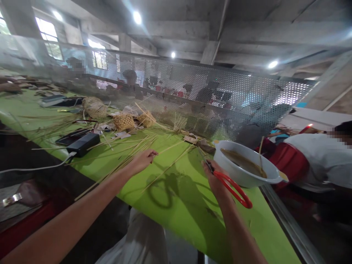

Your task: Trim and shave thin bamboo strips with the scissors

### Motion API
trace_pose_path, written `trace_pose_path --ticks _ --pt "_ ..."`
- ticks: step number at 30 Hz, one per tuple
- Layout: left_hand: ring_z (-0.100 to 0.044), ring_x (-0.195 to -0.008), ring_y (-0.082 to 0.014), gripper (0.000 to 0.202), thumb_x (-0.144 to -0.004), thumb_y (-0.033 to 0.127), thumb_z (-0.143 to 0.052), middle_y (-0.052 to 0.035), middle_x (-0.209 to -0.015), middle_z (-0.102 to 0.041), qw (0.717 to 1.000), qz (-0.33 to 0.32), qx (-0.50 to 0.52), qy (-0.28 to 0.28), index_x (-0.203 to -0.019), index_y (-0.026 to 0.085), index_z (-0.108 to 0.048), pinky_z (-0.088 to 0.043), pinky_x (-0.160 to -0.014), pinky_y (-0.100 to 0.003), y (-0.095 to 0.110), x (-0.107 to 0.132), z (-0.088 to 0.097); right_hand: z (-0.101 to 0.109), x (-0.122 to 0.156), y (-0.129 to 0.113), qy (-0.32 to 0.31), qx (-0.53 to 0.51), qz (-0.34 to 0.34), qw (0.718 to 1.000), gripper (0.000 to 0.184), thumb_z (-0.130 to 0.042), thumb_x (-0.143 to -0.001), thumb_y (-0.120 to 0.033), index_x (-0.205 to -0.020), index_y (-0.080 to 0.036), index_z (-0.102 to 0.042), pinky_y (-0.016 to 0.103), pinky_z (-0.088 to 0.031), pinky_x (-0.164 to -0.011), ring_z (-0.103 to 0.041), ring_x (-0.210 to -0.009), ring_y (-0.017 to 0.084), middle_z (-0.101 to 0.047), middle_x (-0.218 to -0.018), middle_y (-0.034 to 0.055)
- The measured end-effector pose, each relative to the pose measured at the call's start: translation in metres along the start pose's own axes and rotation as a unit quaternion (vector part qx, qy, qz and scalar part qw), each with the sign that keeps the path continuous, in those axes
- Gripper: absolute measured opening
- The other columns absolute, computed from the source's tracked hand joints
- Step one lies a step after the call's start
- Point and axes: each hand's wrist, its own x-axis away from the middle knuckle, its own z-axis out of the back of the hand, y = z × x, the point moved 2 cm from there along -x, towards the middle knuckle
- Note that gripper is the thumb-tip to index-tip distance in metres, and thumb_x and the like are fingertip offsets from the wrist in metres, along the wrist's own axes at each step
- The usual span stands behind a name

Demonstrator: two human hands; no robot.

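My left hand [143, 160] is closed in a pinch above the green table [176, 205]. A thin pale bamboo strip [172, 147] runs to the right from its fingertips. In my right hand [216, 179] is a pair of scissors [233, 190] with large red loop handles, the blades pointing away from me. Close by on its right stands a white basin [242, 165] with brownish liquid and a strip leaning in it. Another long strip [169, 167] lies on the table between my hands, beside the scissors' shadow.
Several woven baskets [123, 121] and loose strips lie toward the back. A black power adapter [84, 144] with a white cable sits at left. A perforated metal screen [170, 91] borders the table's far side. A person in a white top [327, 157] bends at right.
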Motion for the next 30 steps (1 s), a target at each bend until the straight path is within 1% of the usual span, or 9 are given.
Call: trace_pose_path --ticks 4,7,10,14,16,18,22,25,30 --pt "-0.035 -0.045 -0.0075 0.030 -0.082 0.030 -0.051 0.0049 -0.056 -0.046 0.993 0.005 0.103 -0.049 -0.101 0.013 -0.066 -0.025 -0.046 -0.020 0.009 0.001 -0.011 0.002 0.000 -0.004 -0.008 -0.011 -0.007 1.000 0.042 -0.040 -0.090 -0.053 -0.097 -0.021 -0.067 0.033 -0.041 -0.062 -0.060 -0.071 0.024 -0.070 -0.089 0.0105" --pt "-0.031 -0.041 -0.0057 0.030 -0.079 0.028 -0.053 0.0057 -0.055 -0.046 0.987 0.013 0.151 -0.061 -0.102 0.012 -0.064 -0.020 -0.043 -0.019 0.012 0.002 -0.015 0.002 0.000 -0.006 -0.004 -0.012 -0.011 1.000 0.043 -0.041 -0.090 -0.053 -0.093 -0.019 -0.067 0.032 -0.041 -0.063 -0.060 -0.070 0.023 -0.070 -0.085 0.0094" --pt "-0.032 -0.040 -0.0051 0.024 -0.078 0.026 -0.055 0.0054 -0.054 -0.048 0.981 0.012 0.183 -0.060 -0.097 0.013 -0.063 -0.021 -0.041 -0.018 0.015 0.004 -0.019 -0.001 -0.001 -0.003 0.002 -0.011 -0.010 1.000 0.045 -0.043 -0.088 -0.055 -0.094 -0.017 -0.066 0.032 -0.042 -0.065 -0.061 -0.073 0.023 -0.070 -0.084 0.0084" --pt "-0.040 -0.037 -0.0053 0.021 -0.078 0.027 -0.058 0.0027 -0.059 -0.056 0.969 0.014 0.233 -0.076 -0.093 0.013 -0.061 -0.029 -0.039 -0.020 0.021 0.010 -0.026 -0.005 -0.002 0.000 -0.004 -0.010 -0.002 1.000 0.045 -0.042 -0.088 -0.056 -0.094 -0.018 -0.067 0.031 -0.043 -0.066 -0.062 -0.073 0.022 -0.071 -0.084 0.0072" --pt "-0.045 -0.038 -0.0056 0.022 -0.079 0.028 -0.057 0.0005 -0.067 -0.060 0.965 0.014 0.245 -0.092 -0.096 0.013 -0.059 -0.033 -0.039 -0.020 0.023 0.013 -0.031 -0.006 -0.003 0.000 -0.007 -0.011 0.004 1.000 0.046 -0.042 -0.088 -0.057 -0.096 -0.019 -0.067 0.031 -0.043 -0.066 -0.061 -0.073 0.021 -0.071 -0.085 0.0071" --pt "-0.047 -0.037 -0.0055 0.023 -0.079 0.027 -0.056 0.0001 -0.070 -0.062 0.962 0.014 0.254 -0.103 -0.098 0.013 -0.059 -0.034 -0.038 -0.020 0.023 0.015 -0.036 -0.006 -0.002 -0.002 -0.010 -0.013 0.006 1.000 0.047 -0.042 -0.088 -0.057 -0.096 -0.018 -0.067 0.030 -0.043 -0.065 -0.061 -0.073 0.021 -0.070 -0.085 0.0074" --pt "-0.040 -0.034 -0.0041 0.020 -0.077 0.023 -0.056 0.0034 -0.061 -0.057 0.960 0.010 0.261 -0.102 -0.095 0.013 -0.059 -0.033 -0.036 -0.018 0.019 0.014 -0.045 -0.005 0.000 -0.009 -0.015 -0.020 0.009 1.000 0.045 -0.044 -0.088 -0.057 -0.094 -0.019 -0.067 0.029 -0.041 -0.063 -0.060 -0.070 0.020 -0.069 -0.082 0.0058" --pt "-0.040 -0.035 -0.0038 0.019 -0.077 0.022 -0.055 0.0036 -0.061 -0.057 0.958 0.003 0.269 -0.101 -0.092 0.013 -0.060 -0.033 -0.036 -0.017 0.015 0.014 -0.052 -0.005 0.001 -0.014 -0.019 -0.025 0.013 0.999 0.043 -0.043 -0.088 -0.057 -0.091 -0.021 -0.067 0.028 -0.040 -0.061 -0.057 -0.067 0.019 -0.067 -0.077 0.0035" --pt "-0.041 -0.038 -0.0032 0.030 -0.080 0.028 -0.058 0.0025 -0.065 -0.057 0.949 0.013 0.288 -0.128 -0.104 0.012 -0.062 -0.033 -0.037 -0.016 0.015 0.019 -0.061 -0.010 0.003 -0.015 -0.063 -0.024 0.033 0.997 0.041 -0.043 -0.090 -0.054 -0.084 -0.021 -0.067 0.028 -0.039 -0.060 -0.055 -0.065 0.019 -0.066 -0.074 0.0029"
